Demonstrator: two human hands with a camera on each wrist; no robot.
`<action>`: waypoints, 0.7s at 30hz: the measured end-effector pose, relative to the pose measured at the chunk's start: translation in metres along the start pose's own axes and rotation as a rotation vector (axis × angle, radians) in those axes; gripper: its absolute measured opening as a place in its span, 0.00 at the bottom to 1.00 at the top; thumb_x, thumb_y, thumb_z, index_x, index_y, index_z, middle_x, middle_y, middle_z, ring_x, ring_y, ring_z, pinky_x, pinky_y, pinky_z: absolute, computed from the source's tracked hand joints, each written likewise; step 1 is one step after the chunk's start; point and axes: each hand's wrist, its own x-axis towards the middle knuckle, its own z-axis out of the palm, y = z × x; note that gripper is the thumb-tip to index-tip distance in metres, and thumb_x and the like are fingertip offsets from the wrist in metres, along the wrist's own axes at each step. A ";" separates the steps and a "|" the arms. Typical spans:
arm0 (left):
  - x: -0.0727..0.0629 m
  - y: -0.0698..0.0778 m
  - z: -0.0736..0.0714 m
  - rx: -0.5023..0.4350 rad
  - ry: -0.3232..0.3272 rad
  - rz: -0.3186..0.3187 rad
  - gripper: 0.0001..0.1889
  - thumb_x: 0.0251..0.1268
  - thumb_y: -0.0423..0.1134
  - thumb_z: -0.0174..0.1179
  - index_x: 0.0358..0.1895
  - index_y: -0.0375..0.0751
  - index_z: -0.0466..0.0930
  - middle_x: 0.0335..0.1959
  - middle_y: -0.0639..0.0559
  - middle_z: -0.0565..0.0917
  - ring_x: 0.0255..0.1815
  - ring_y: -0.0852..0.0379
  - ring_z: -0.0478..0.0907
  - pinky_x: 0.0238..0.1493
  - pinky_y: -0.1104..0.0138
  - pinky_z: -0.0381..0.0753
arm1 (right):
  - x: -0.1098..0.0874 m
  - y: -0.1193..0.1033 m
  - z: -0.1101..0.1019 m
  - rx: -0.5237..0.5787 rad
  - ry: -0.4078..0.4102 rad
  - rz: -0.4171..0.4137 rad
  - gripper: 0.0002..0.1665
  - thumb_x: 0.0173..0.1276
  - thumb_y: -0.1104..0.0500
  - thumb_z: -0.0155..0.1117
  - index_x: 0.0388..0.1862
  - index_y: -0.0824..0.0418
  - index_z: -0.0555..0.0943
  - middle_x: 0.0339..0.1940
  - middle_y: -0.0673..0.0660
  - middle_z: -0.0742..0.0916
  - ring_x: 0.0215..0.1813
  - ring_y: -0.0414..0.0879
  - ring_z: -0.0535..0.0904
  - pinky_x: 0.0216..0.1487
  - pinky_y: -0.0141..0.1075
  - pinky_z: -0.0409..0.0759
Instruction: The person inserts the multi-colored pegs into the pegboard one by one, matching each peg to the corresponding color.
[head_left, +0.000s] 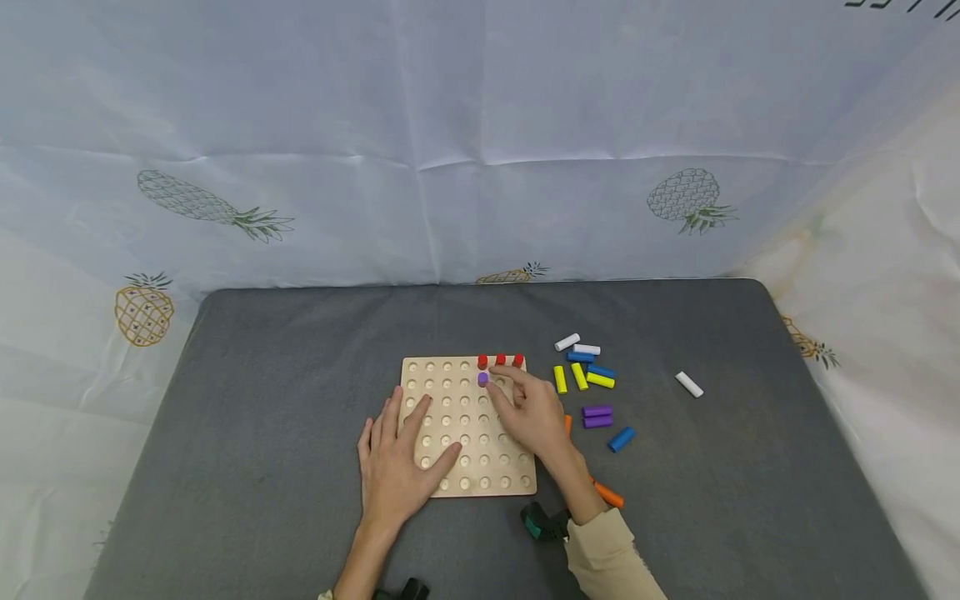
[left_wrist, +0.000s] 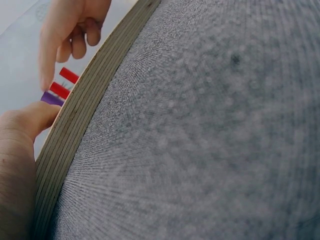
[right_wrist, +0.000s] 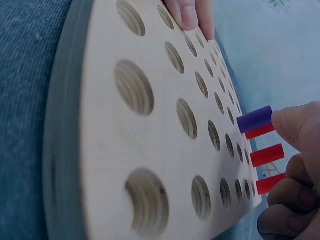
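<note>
A square wooden pegboard (head_left: pixel 465 429) with rows of round holes lies on the table. Three red pegs (head_left: pixel 500 360) stand in its far row, toward the right corner. One purple peg (head_left: pixel 483 379) stands upright just in front of the leftmost red one. My right hand (head_left: pixel 528 412) reaches over the board's right side and pinches this purple peg near its top, thumb and index finger at it, the other fingers curled. My left hand (head_left: pixel 397 467) rests on the board's left side with fingers spread. In the right wrist view the thumb tip meets the purple peg (right_wrist: pixel 255 119).
Right of the board lie loose pegs: white pegs (head_left: pixel 587 349), yellow pegs (head_left: pixel 579 377), blue pegs (head_left: pixel 622 439), two purple pegs (head_left: pixel 597 422) and orange pegs (head_left: pixel 608 495), one partly behind the right arm. A lone white peg (head_left: pixel 689 384) lies farther right on the grey table (head_left: pixel 262 433).
</note>
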 end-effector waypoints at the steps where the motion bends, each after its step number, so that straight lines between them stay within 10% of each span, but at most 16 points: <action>1: 0.000 0.000 0.000 0.001 -0.003 -0.001 0.44 0.50 0.64 0.72 0.73 0.53 0.74 0.81 0.39 0.61 0.79 0.32 0.62 0.77 0.35 0.49 | -0.001 0.001 -0.001 0.001 0.003 -0.001 0.15 0.72 0.53 0.68 0.55 0.53 0.87 0.10 0.45 0.62 0.12 0.37 0.52 0.16 0.27 0.49; 21: 0.000 0.000 0.000 -0.004 -0.010 -0.011 0.44 0.50 0.63 0.72 0.73 0.53 0.74 0.82 0.40 0.61 0.79 0.33 0.61 0.77 0.35 0.48 | -0.018 0.016 -0.025 -0.029 0.052 -0.063 0.13 0.70 0.57 0.70 0.52 0.56 0.88 0.10 0.44 0.62 0.11 0.35 0.53 0.17 0.27 0.50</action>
